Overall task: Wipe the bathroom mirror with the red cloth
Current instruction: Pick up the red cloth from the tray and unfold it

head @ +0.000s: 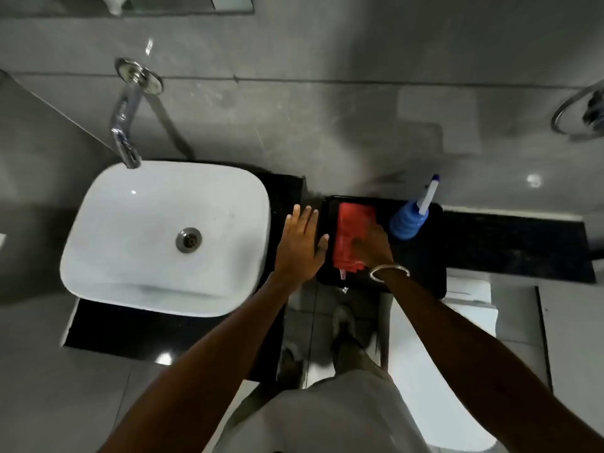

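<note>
— What are the fingers doing?
— The right hand [372, 246] is pressing down on the red cloth [351, 237]; blur is hiding whether they're gripping it. The left hand [299, 248] is hovering flat, fingers spread.
— And the cloth?
— It's lying on the black tray [425, 263], beside the blue bottle [407, 222], right of the white basin [163, 237].

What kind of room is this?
Most likely a bathroom. There is a white sink with a shiny tap coming out of a grey tiled wall, and a towel ring on the right.
</note>
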Tool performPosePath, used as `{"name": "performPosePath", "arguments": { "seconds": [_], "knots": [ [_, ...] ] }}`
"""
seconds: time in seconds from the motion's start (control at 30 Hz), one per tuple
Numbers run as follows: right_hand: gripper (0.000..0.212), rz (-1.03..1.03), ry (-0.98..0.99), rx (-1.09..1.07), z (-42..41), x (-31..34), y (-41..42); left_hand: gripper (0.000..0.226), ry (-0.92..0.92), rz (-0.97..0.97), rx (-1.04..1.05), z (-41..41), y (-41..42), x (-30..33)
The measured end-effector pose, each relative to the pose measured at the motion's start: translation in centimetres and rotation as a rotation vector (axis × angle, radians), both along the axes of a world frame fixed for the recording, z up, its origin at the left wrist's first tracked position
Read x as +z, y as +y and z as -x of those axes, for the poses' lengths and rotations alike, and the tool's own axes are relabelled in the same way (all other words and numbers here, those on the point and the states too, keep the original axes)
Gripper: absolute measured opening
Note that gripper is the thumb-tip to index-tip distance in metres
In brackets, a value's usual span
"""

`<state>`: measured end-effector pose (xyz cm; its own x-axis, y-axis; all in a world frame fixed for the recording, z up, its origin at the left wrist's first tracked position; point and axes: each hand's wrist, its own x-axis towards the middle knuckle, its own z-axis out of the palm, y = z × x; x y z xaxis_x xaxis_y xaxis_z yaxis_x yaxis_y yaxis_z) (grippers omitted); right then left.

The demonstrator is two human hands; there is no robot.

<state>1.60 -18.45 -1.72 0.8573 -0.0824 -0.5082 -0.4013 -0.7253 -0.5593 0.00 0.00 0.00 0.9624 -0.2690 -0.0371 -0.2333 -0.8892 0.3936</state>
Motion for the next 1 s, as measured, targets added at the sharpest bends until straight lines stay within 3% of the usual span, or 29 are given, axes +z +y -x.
{"name": "performPosePath", "arguments": {
  "seconds": [0.17,0.3,0.47,0.6,0.73,0.83,0.93,1.0],
  "knots": [
    [0.071,-0.079,0.207,-0.403,-1.6,-4.2,-1.5,0.063,0.261,-0.117,-0.023,-1.5,-1.6,-4.4],
    [0.086,-0.052,0.28,-0.544,-2.9,-6.0,-0.4,0.062,0.334,-0.096,-0.038,-2.2,-2.2,-6.0],
    [0.061,-0.208,0.302,-0.515,-4.4,-7.6,-0.8,0.06,0.324,-0.035,-0.003,-2.1,-2.6,-6.0],
    [0.059,-0.284,0.273,-0.496,-4.7,-7.2,-0.8,0.058,0.341,0.108,0.069,-2.1,-2.5,-5.8],
    [0.053,-0.508,0.295,-0.614,-4.5,-6.0,-0.5,0.057,0.493,0.337,0.181,-1.9,-2.2,-5.3],
    [0.053,-0.557,0.257,-0.569,-4.2,-3.7,0.0,0.055,0.58,0.577,0.233,-2.2,-2.0,-4.0],
    [0.044,-0.406,0.057,-0.357,-3.9,1.0,1.4,0.052,0.601,0.878,0.307,-3.0,-1.9,-1.4],
    [0.03,-0.316,-0.117,-0.139,-3.4,5.3,3.1,0.052,0.577,1.186,0.321,-3.7,-1.1,0.3]
  ]
}}
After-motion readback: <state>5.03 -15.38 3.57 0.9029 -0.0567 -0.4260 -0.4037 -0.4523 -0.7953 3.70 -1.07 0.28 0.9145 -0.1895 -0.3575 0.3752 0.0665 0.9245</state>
